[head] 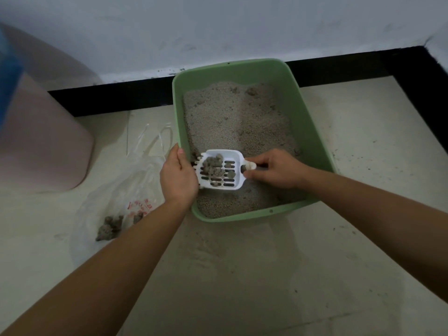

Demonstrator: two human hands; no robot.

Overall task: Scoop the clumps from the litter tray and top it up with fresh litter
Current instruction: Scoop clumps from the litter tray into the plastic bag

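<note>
A green litter tray stands on the floor against the wall, holding grey litter. Over its near left corner I hold a white slotted scoop level, with several grey clumps lying in it. My right hand grips the scoop's handle. My left hand rests against the scoop's front edge and the tray's left rim; whether it grips either I cannot tell. A clear plastic bag lies on the floor left of the tray with a few clumps inside.
A pink rounded container stands at the far left, with something blue at the frame edge above it. A black skirting strip runs along the white wall. Scattered litter dust marks the pale floor before the tray.
</note>
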